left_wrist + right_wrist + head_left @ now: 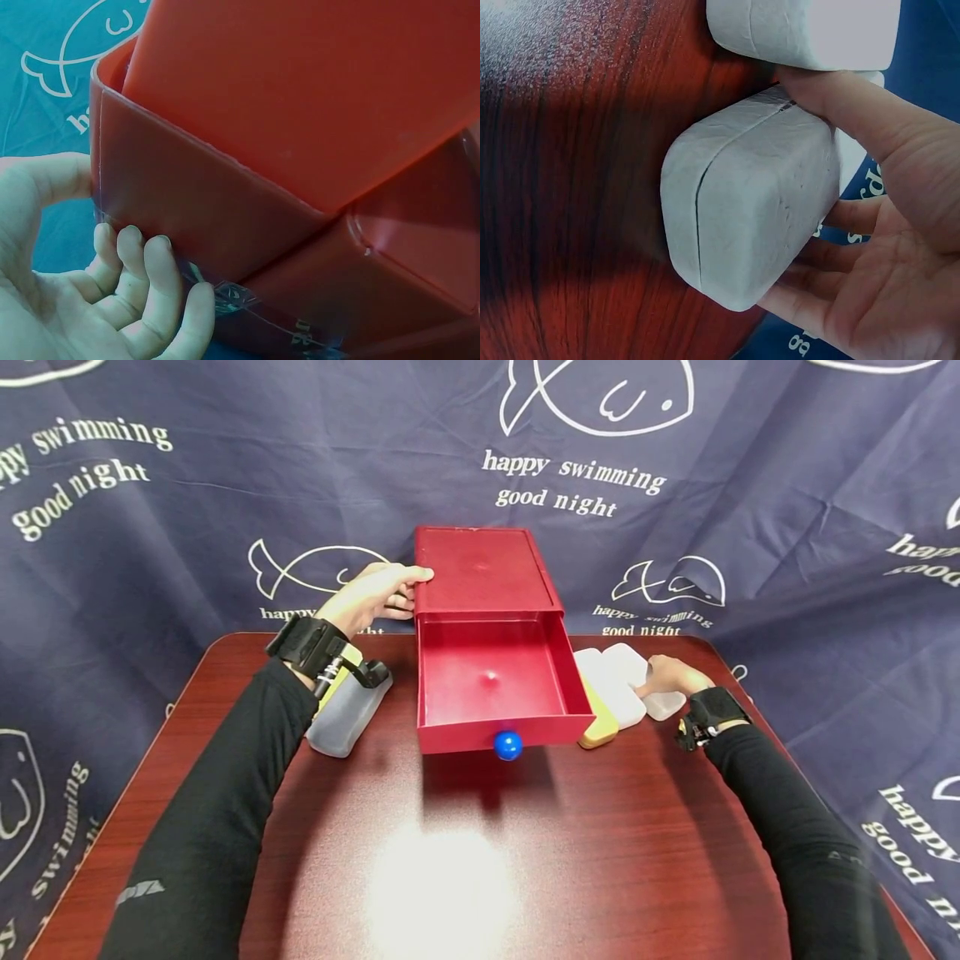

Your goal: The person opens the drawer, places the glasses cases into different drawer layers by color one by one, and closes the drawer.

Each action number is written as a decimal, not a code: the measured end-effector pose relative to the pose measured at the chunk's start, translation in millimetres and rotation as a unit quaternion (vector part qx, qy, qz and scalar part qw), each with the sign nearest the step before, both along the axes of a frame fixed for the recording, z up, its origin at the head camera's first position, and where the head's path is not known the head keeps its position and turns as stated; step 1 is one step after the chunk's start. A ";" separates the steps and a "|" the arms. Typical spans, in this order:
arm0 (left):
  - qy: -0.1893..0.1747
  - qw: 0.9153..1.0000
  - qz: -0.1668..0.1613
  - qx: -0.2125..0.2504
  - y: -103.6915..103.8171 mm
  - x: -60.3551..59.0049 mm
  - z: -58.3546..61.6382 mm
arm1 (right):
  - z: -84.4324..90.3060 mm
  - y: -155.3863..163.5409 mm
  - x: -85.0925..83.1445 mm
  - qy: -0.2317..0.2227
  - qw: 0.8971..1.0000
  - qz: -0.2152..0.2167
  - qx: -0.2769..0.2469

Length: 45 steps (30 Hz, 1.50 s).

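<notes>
Right now your left hand (378,596) braces the red drawer box (480,568) at its left rear corner: the thumb lies on top of the casing, and the left wrist view shows the fingers (161,289) curled against its side wall. Keep that hold firm and low so the casing does not slide or tip while the drawer (495,693) stands pulled out toward you, its blue knob (507,745) at the front.

Your right hand (670,677) is on the white case (742,217) lying on the table (480,860) to the right of the drawer. The thumb (840,105) presses its upper edge, and the fingers sit under and behind it, so it looks gripped rather than merely touched. Take it squarely across the body, not by the seam that runs around it, since the lid could part there.

Other white cases (611,681) and a yellow one (600,727) crowd the same spot, just beside the drawer's right wall. Lift straight up first so you do not drag those neighbours, then clear the drawer's rim.

A grey bottle (348,714) lies under your left forearm; mind you do not nudge it.
</notes>
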State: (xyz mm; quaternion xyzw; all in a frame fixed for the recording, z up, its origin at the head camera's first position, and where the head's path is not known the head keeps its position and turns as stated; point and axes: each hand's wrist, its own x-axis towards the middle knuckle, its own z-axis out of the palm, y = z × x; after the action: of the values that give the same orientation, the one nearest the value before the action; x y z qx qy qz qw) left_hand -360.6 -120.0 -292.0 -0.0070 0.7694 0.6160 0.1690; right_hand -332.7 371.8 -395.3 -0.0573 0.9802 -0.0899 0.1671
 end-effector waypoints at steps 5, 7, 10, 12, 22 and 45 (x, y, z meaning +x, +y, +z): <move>-0.001 1.000 -0.001 -0.001 0.0 -0.1 0.3 | -0.8 -1.4 -1.8 -0.009 1.000 -0.005 0.010; -0.001 1.000 0.000 -0.002 0.0 0.1 0.5 | 0.0 -2.0 -2.1 -0.015 1.000 -0.008 0.010; 0.000 1.000 0.002 -0.006 0.5 0.7 1.0 | 1.6 -2.4 -3.1 -0.022 1.000 -0.010 0.014; 0.001 1.000 0.004 -0.007 0.6 1.0 1.3 | 2.3 -2.4 -4.3 -0.025 0.999 -0.007 0.020; 0.003 1.000 0.008 -0.007 -0.4 1.4 1.8 | 10.0 -2.4 -7.6 -0.012 0.999 0.023 0.042; 0.004 1.000 0.014 -0.022 3.6 5.6 3.2 | 40.7 -6.3 7.9 0.029 0.995 0.008 0.097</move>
State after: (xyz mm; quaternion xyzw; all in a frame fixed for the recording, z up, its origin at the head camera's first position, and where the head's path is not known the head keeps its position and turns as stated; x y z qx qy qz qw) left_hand -355.0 -116.4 -288.7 -0.0188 0.7830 0.6015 0.1573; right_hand -324.8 365.5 -354.6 -0.0516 0.9882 0.0086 0.1443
